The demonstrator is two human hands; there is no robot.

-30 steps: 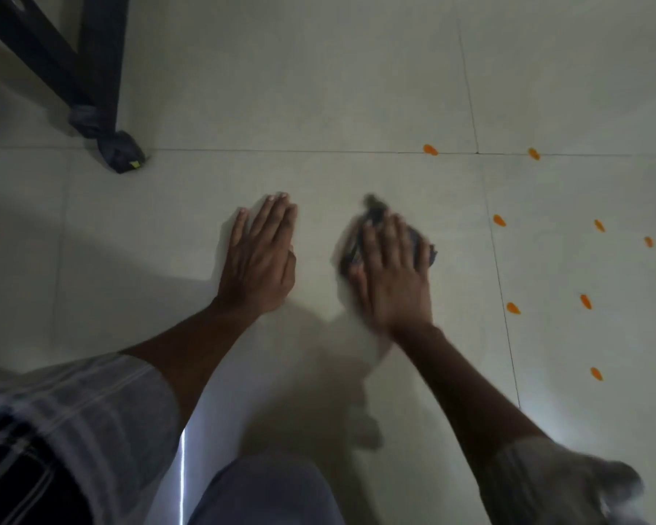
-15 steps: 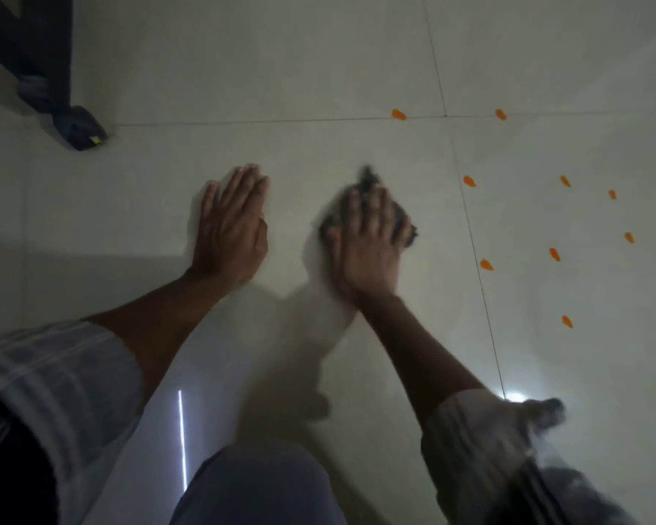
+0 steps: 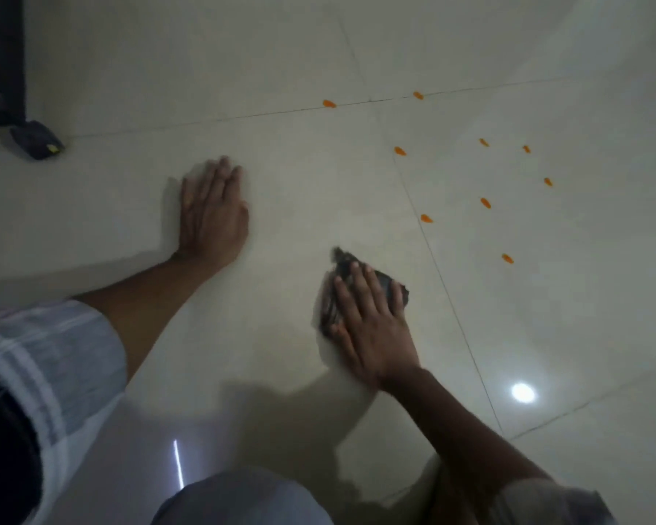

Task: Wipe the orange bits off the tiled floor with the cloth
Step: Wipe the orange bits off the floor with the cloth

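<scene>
Glossy tiled floor (image 3: pixel 319 51), cloth (image 3: pixel 342 261) half hidden under flat right hand (image 3: pixel 372 335), left hand (image 3: pixel 213 217) spread flat

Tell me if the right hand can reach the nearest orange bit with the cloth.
Probably yes: the right hand presses the cloth flat, and only bare floor lies between it and the nearest orange bit.

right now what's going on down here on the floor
A person is crouched over the tiled floor. Their right hand presses a dark cloth flat against a tile, fingers spread over it. Their left hand rests flat on the floor as a prop. Nine orange bits lie scattered beyond and to the right of the cloth, none touching it, so the wiping has not reached them.
</scene>
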